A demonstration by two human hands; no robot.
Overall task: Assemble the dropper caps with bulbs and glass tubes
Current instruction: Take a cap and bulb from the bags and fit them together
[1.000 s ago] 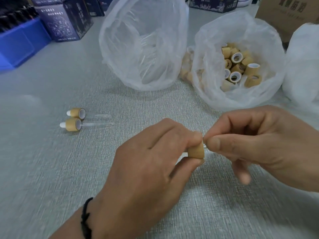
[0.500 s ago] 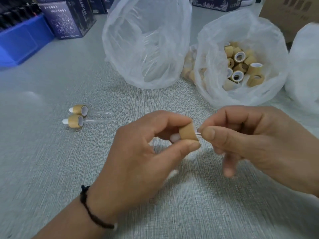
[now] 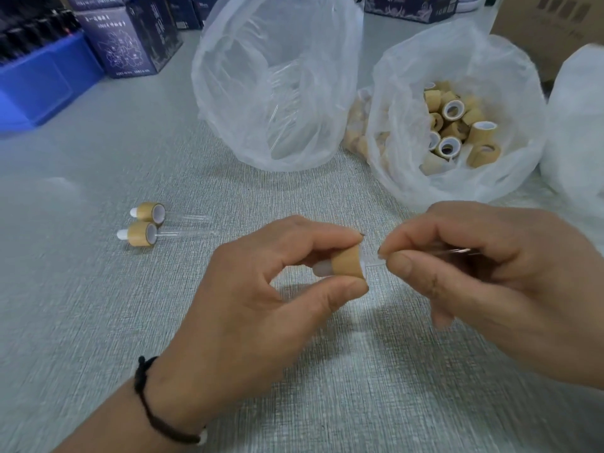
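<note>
A grey textured table [image 3: 98, 322] carries two clear plastic bags, one [image 3: 457, 178] holding loose wood-coloured caps [image 3: 457, 125], with dark boxes [image 3: 130, 37] and a blue bin [image 3: 39, 86] behind. The left hand [image 3: 255, 305] pinches a cap [image 3: 348, 263] between thumb and forefinger, white bulb [image 3: 322, 268] pointing left, its axis lying sideways. The right hand [image 3: 490, 289] pinches a glass tube [image 3: 457, 251] level, aimed into the cap's open end; two finished droppers [image 3: 143, 223] lie well apart at left.

Grey woven-textured table [image 3: 98, 322] with assembly stock laid out on it

Two finished droppers [image 3: 143, 223] lay side by side at the left, glass tubes pointing right; behind stood a clear bag of glass tubes [image 3: 277, 93], a bag of bamboo-coloured caps [image 3: 457, 125], a third white bag [image 3: 578, 125], dark printed boxes [image 3: 130, 37], a blue bin [image 3: 39, 83] and a cardboard carton [image 3: 549, 24]
</note>
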